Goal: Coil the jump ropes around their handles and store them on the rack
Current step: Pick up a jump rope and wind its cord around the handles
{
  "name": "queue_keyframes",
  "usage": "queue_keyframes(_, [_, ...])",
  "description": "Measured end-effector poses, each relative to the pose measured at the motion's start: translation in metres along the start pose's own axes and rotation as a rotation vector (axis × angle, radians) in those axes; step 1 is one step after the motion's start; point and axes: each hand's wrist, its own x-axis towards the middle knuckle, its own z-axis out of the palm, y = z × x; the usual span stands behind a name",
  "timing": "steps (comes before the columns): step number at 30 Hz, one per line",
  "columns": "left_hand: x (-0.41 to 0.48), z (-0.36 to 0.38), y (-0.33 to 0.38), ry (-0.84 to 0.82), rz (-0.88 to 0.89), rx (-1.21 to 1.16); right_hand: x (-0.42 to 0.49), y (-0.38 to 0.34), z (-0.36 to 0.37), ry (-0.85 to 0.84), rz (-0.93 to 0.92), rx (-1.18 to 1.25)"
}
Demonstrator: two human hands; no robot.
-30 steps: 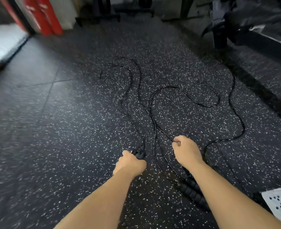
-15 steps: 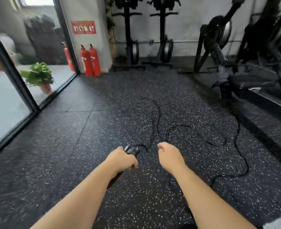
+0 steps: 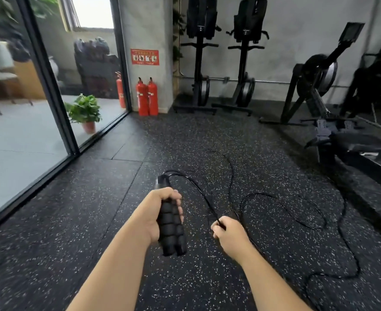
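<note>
Head view, handles: both handles (image 3: 171, 227) now raised off the floor (image 3: 95, 221), side by side, gripped in the left hand (image 3: 160, 212).
Head view, rope: right hand (image 3: 227, 234) pinches the rope (image 3: 198, 189) just right of them; the rest trails on the floor, far right.
Meaning: pickup done, coiling can start; rack not in view.

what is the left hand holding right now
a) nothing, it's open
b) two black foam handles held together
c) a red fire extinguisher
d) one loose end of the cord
b: the left hand grips two ribbed black handles side by side, its fingers curled round them, while the right hand pinches the cord that runs from the top of the handles.
</note>
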Motion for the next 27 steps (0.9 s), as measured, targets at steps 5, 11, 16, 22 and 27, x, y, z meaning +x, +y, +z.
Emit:
queue_keyframes(5, [0.009,-0.017,0.013,0.117,0.091,-0.303,0.011,0.025,-0.002,-0.055,0.097,-0.209])
queue_keyframes(11, [0.019,-0.012,-0.007,0.174,-0.04,-0.118,0.015,0.003,0.002,-0.063,0.036,-0.121])
queue_keyframes(16, [0.023,0.018,-0.031,0.006,-0.227,0.04,0.008,-0.02,0.013,-0.27,-0.077,-0.027])
queue_keyframes(22, [0.024,0.021,-0.029,-0.114,-0.236,0.003,-0.001,-0.03,0.001,-0.34,-0.133,0.131])
queue_keyframes(27, [0.023,0.025,-0.015,-0.053,-0.076,-0.184,-0.001,-0.016,-0.004,-0.38,-0.124,0.003])
